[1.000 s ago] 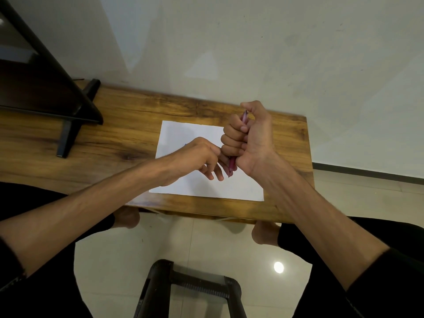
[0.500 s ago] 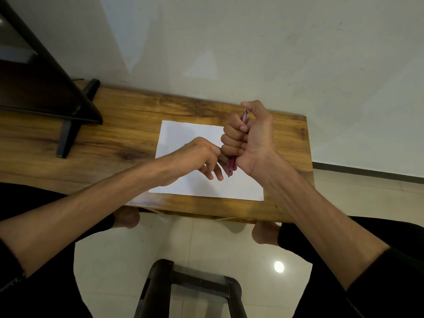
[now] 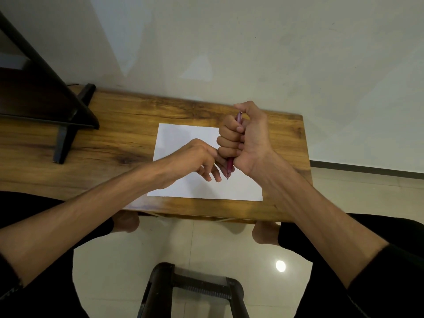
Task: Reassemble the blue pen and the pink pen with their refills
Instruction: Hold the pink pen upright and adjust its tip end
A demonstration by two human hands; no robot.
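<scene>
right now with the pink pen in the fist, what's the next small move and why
Probably twist the tip snug with the left hand: the right hand grips the slim pink plastic pen upright over the white paper sheet, and left fingers sit at its lower end.

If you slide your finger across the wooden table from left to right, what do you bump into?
Black angled stand → white sheet of paper → left hand → pink pen gripped in the fist of the right hand → bare right end of the brown wooden table.
</scene>
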